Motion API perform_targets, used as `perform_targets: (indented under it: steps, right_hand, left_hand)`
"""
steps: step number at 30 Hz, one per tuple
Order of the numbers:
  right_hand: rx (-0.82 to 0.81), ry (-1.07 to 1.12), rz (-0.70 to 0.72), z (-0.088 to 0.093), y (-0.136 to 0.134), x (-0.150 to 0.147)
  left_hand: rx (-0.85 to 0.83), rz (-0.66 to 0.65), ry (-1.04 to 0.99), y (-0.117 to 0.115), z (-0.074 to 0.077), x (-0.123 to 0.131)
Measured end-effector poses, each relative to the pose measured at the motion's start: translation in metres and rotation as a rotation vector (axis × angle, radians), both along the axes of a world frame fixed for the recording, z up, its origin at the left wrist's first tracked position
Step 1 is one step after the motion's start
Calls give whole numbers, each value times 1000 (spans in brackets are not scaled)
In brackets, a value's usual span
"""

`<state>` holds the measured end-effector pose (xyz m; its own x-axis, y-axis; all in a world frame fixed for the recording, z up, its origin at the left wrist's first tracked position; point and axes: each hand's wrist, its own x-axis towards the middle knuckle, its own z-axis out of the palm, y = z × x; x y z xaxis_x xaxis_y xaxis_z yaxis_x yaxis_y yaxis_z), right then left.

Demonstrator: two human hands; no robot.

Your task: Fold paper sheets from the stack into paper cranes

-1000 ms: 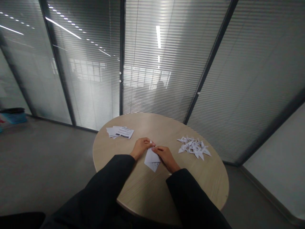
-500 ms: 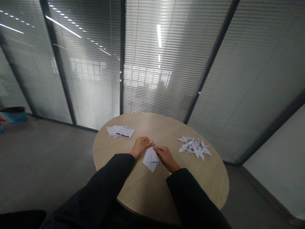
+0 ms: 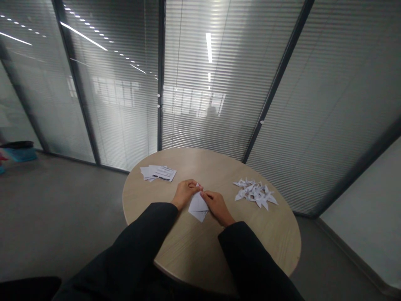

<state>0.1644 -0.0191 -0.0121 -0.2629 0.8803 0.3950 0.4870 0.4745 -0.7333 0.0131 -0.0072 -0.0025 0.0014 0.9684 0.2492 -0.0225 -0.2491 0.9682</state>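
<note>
Beyond the left hand (image 3: 186, 193) and right hand (image 3: 217, 207), pale light glows through the slatted blinds (image 3: 194, 104), and a ceiling strip light (image 3: 209, 48) throws a hard streak of glare on the glass. The room is dim overall; the round wooden table (image 3: 250, 242) and folded white paper (image 3: 198, 207) carry only soft, faint shadows. Partition frames (image 3: 282, 79) lean outward toward the edges, and a blocky blurred patch (image 3: 211, 111) sits straight ahead of the hands.

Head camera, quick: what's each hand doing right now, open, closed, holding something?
Left hand: closed, gripping the top of the folded white paper.
Right hand: closed, gripping the same paper beside the left hand.
</note>
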Motion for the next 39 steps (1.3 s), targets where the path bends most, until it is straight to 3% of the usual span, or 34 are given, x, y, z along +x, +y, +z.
perform_targets:
  steps: [5,12,20,30,39]
  right_hand:
    - [-96,85,16,-1,1,1]
    - [-105,144,16,-3,4,2]
    - [-83,134,0,-1,5,4]
    - [-149,164,24,-3,6,6]
    - [-85,99,-34,-2,5,10]
  left_hand:
    - [16,-10,-9,3,-1,-2]
    - [9,-26,54,10,-8,-4]
    - [7,-21,14,7,-6,-2]
    - [13,60,-68,11,-6,-5]
    - [-90,-175,-72,5,-7,-1]
